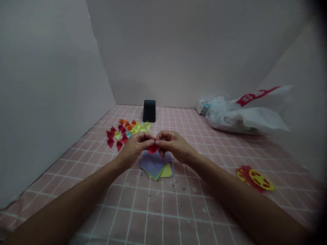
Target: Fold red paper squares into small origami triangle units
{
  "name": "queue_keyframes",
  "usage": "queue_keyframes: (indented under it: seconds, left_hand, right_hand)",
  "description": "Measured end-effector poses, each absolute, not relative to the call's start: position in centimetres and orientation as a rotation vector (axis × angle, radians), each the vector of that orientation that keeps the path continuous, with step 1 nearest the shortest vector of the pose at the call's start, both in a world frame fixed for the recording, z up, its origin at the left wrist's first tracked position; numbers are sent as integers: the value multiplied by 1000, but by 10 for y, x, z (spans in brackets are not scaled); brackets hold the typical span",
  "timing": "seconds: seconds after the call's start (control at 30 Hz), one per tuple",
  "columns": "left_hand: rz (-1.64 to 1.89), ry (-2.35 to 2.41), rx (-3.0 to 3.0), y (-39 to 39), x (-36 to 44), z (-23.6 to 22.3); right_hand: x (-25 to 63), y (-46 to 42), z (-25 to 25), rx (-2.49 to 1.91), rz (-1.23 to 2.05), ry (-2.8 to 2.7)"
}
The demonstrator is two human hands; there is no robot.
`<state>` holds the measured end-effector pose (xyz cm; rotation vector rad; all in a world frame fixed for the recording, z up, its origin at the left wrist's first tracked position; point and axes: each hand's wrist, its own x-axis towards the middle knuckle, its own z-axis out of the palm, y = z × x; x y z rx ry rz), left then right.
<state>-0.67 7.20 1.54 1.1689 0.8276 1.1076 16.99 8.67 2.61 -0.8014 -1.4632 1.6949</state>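
A small piece of red paper (153,149) is pinched between my two hands, its upper part hidden by the fingertips. My left hand (135,146) grips it from the left with thumb and forefinger. From the right, my right hand (175,145) pinches the same paper, fingers curled. Just below them lies a loose stack of square paper sheets (154,165), purple on top, with yellow, green and orange edges showing. Beyond my left hand stand several small folded paper figures (119,145) in red, orange, yellow and blue.
A black phone (149,111) lies near the back wall. At the back right a white plastic bag (237,119) rests beside a small box (201,107). Red and yellow paper cut-outs (255,178) lie on the pink tiled surface (143,211) at the right. Walls enclose the sides.
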Motion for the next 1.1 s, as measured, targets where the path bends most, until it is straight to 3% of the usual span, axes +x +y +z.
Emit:
queue_keyframes:
  seconds: [0.47,0.73,1.1]
  left_hand:
    - [1118,849,1172,71,-4,16]
    - [1095,846,1238,73,-8,15]
    - [1114,871,1257,72,-6,19]
  right_hand:
    - [166,81,31,-947,1438,-1648]
    - [170,83,30,-820,1626,-1538]
    - [171,85,28,-818,1640,-1549]
